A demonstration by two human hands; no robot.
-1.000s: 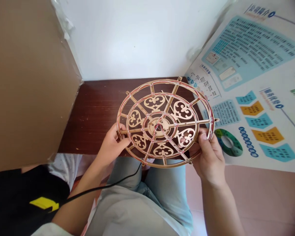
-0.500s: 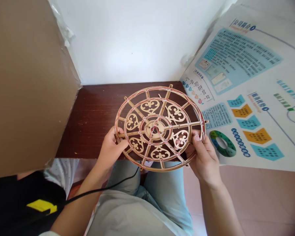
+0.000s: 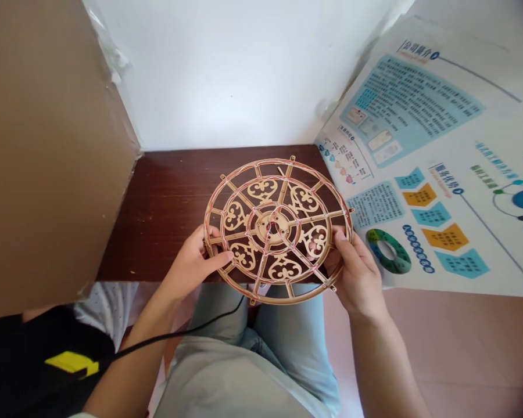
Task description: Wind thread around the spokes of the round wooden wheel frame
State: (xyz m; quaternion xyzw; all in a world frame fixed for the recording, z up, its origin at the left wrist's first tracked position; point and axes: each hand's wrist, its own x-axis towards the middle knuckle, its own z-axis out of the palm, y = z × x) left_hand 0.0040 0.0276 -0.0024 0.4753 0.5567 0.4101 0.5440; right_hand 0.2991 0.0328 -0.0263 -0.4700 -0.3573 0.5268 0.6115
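I hold a round wooden fretwork wheel [image 3: 275, 227] with heart scrolls, spokes and reddish edges over the front of a dark wooden table [image 3: 169, 197]. My left hand [image 3: 192, 262] grips its left rim, thumb on top and fingers underneath. On the right rim my right hand [image 3: 356, 274] is closed the same way, thumb pressed on the outer ring. The wheel lies nearly flat, tilted slightly toward me, its near edge over my lap.
A large cardboard sheet [image 3: 47, 151] stands at the left. A printed poster [image 3: 431, 168] with blue and orange charts leans at the right. A white wall is behind the table. A black cable [image 3: 187, 332] crosses my lap.
The wheel and both hands have shifted slightly left and down in view, and the wheel has tipped a little flatter. Both grips are unchanged.
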